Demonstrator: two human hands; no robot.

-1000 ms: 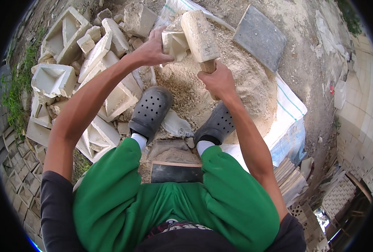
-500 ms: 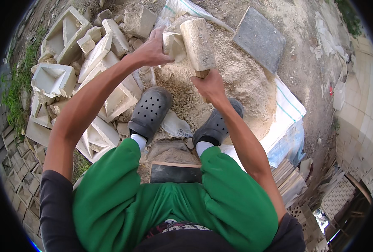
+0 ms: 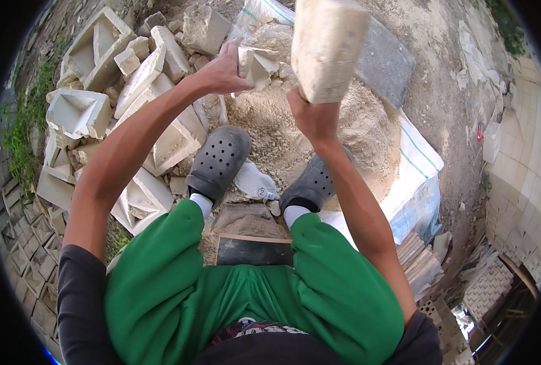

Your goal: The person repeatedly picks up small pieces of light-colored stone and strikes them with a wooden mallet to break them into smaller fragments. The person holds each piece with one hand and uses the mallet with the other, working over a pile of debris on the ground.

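In my right hand (image 3: 317, 118) is the handle of a wooden mallet (image 3: 329, 52), its pale, worn head raised and slightly blurred. My left hand (image 3: 223, 70) grips the left side of a broken chunk of white plaster mould (image 3: 258, 66), fingers at its far edge and thumb at its near edge. This chunk rests at the edge of a heap of cream-coloured crumbs and powder (image 3: 368, 134). The mallet's head is up and to the right of the chunk, apart from it. My right fist hides most of the handle.
Broken plaster moulds (image 3: 78, 114) pile up at the left. A grey slab (image 3: 387, 64) lies far right of the powder, on a white woven sheet (image 3: 418, 146). My grey clogs (image 3: 218, 159) flank the near powder. Stacked thin slabs (image 3: 418, 261) stand at the lower right.
My right hand has lifted the mallet up and to the right, away from the plaster chunk. More of the chunk's right side and some loose fragments now show. My left hand stays nearly in place.
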